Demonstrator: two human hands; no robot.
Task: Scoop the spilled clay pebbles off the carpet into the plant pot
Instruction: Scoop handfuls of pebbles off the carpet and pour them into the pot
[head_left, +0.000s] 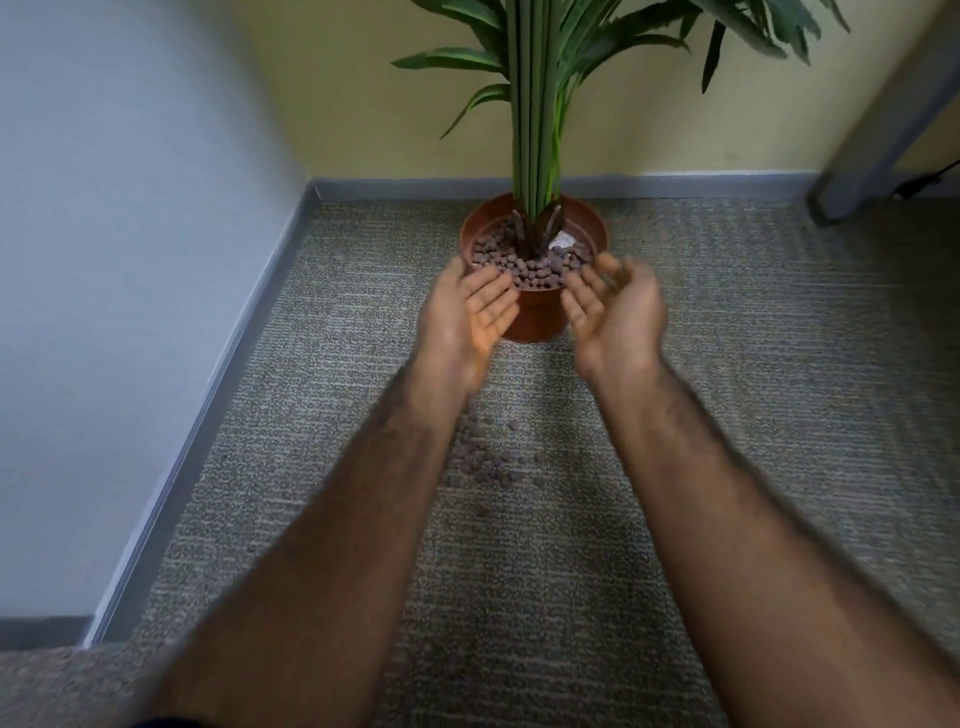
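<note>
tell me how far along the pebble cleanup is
Done: the plant pot already holds a heaped layer of clay pebbles. In hand: the left hand and right hand are open at its near rim, palms showing no pebbles. Left: a patch of spilled pebbles lies on the carpet between the forearms.

Right hand (613, 312) motion-blurred, plant (540, 104) cropped by top edge, pot (535, 317) front partly behind hands
</note>
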